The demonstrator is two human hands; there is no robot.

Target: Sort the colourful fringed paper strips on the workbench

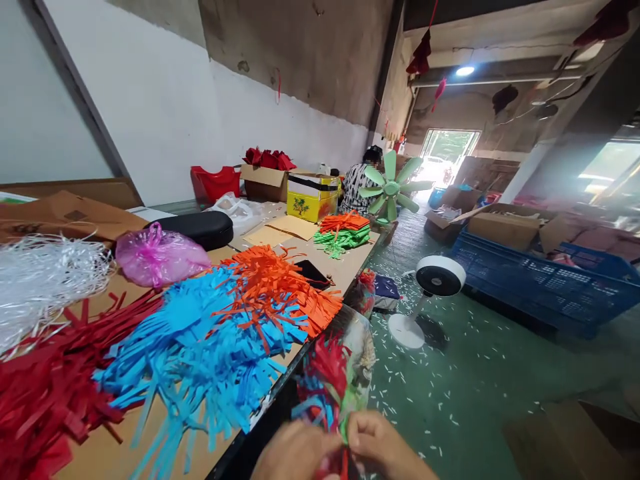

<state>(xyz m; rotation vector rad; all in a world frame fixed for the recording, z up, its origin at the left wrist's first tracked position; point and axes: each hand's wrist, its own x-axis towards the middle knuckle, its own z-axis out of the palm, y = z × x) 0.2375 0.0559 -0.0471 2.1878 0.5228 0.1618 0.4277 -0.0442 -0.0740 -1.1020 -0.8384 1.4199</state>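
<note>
Holding a small bunch of fringed paper strips (327,387) at the bottom edge of the view: left hand (295,453) and right hand (383,443) close together, fingers pinched shut on the lower end of the bunch. Red, blue and green strips sticking up from the pinch, just past the table edge (280,387), over the green floor (480,373). Just to the left, lying on the brown table top: a big pile of blue fringed paper (205,353), touching a pile of orange fringed paper (273,287) behind it. Further left, a heap of red fringed paper (45,393), and above that a fluffy heap of white shredded strips (45,280). Near the white heap, a pink plastic bag (160,257) tied at the top, and a black case (200,227) just behind it. Near the orange pile, a dark flat thing (313,273), too blurry to name. Far down the table, a stack of orange and green paper (345,233), a yellow box (310,197), and a cardboard box with red things (267,175) inside. Past those, a person in a patterned top (357,187) sitting with back turned, beside a green fan (393,187). On the floor, a white fan (430,293) well apart from the hands, a blue crate (540,283) behind it, and little white scraps all over.
</note>
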